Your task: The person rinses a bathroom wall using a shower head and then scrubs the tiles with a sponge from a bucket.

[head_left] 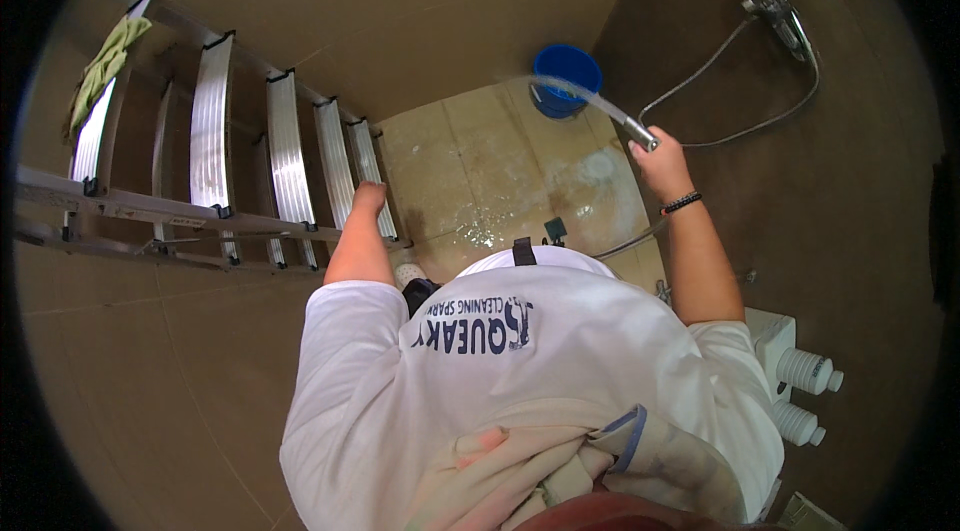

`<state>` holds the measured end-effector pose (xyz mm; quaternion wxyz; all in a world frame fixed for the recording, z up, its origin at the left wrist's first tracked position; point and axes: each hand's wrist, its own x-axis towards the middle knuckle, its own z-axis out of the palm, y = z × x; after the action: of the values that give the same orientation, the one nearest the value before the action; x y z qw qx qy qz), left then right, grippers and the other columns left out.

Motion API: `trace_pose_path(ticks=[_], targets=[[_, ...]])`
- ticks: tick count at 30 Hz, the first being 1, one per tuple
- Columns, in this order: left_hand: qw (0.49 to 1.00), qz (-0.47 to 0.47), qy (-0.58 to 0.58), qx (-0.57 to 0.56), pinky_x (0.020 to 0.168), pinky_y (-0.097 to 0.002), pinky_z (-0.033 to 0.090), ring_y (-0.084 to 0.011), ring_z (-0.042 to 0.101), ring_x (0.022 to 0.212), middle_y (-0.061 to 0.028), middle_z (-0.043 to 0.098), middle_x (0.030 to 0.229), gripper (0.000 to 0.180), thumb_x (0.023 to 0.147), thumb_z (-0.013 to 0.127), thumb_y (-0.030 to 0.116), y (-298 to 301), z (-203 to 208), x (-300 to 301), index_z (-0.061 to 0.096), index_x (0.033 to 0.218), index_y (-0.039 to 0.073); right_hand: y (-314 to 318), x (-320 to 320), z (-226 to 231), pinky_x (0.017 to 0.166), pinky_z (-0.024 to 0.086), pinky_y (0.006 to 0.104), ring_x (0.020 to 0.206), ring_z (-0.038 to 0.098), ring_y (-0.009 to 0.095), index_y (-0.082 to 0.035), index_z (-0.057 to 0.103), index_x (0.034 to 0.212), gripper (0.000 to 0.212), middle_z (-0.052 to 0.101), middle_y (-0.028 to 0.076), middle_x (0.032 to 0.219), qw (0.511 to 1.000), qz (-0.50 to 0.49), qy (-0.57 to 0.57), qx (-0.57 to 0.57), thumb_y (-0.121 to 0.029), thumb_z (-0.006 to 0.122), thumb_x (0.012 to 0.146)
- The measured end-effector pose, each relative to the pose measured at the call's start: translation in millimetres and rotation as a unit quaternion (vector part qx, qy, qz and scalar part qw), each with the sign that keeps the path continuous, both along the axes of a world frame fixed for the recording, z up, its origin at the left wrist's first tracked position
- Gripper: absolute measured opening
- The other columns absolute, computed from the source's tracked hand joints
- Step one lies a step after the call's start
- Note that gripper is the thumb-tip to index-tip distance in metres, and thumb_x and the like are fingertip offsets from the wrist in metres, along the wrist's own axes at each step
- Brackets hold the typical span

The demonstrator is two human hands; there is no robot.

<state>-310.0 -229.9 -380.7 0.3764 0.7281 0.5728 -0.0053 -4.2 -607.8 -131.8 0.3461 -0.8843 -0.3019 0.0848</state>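
Our right hand (660, 163) is closed tight around a shiny metal sprayer (640, 134), and a thin stream of water (570, 89) curves out of it toward a round blue bucket (566, 77) in the far corner. A dark bead band (682, 202) sits on that wrist. A long, bendy silver hose (745, 136) loops from the sprayer up to a shiny tap (775, 6) on the brown wall. Our left hand (368, 197) is curled against the side of a ladder (250, 146), just beside a step; we cannot tell if the fingers grip it or only lean on it. The ladder is grey metal with flat, ridged steps that look bent near the edge of the view. A soft yellow-green cloth (105, 66) hangs over its top step. Below the hands, the floor (480, 171) is pale square tiles, wet and shiny, with white foam in patches. We wear a loose white shirt (520, 371) with dark blue print on it. By our right side stand two white ribbed bottles (808, 393), one above the other, on a white box shape. The walls around us are smooth and brown.
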Motion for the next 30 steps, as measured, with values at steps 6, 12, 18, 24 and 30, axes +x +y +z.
trace_pose_path(ticks=[6,12,18,24,30], targets=[[0.999,-0.012,0.036,-0.032,0.082,-0.0338,0.037,-0.0310,0.047,0.098,-0.0205,0.051,0.101,0.041,0.072,0.050,0.030,-39,25,17,0.051,0.098,-0.001,-29,-4,23,0.053,0.040,0.0343,0.058,0.049,0.031,-0.002,0.049,0.072,0.017,0.050,0.017,0.064,0.996,0.001,-0.041,0.075,-0.016,0.058,0.067],[0.995,-0.073,0.060,-0.018,0.082,-0.0337,0.037,-0.0309,0.047,0.097,-0.0197,0.051,0.102,0.043,0.073,0.051,0.031,-76,27,50,0.048,0.102,-0.002,-91,-5,-28,0.059,0.040,0.0333,0.063,0.049,0.030,-0.002,0.051,0.079,0.023,0.053,0.016,0.068,0.995,0.034,0.034,-0.087,-0.020,0.059,0.068],[0.989,-0.129,0.077,-0.003,0.079,-0.0342,0.039,-0.0313,0.049,0.093,-0.0192,0.053,0.098,0.040,0.073,0.051,0.030,-94,11,79,0.050,0.099,-0.001,-179,-9,-32,0.062,0.040,0.0269,0.065,0.050,0.017,-0.003,0.052,0.080,0.024,0.053,0.009,0.068,0.978,-0.004,0.208,0.020,-0.022,0.061,0.069],[0.916,-0.377,0.124,0.053,0.076,-0.0332,0.040,-0.0278,0.051,0.090,-0.0179,0.053,0.097,0.043,0.074,0.051,0.033,-118,13,143,0.049,0.102,0.000,-300,-45,-65,0.052,0.039,0.0234,0.059,0.047,0.009,-0.006,0.052,0.080,0.022,0.053,0.000,0.070,0.897,-0.221,0.282,0.258,-0.022,0.062,0.069],[0.827,-0.531,0.173,0.069,0.074,-0.0329,0.041,-0.0278,0.052,0.090,-0.0157,0.053,0.100,0.043,0.075,0.051,0.030,-192,41,236,0.045,0.107,0.001,-412,-117,-74,0.054,0.040,0.0240,0.068,0.049,0.009,-0.012,0.050,0.084,0.019,0.051,-0.002,0.075,0.702,-0.511,0.280,0.409,-0.015,0.062,0.070]])
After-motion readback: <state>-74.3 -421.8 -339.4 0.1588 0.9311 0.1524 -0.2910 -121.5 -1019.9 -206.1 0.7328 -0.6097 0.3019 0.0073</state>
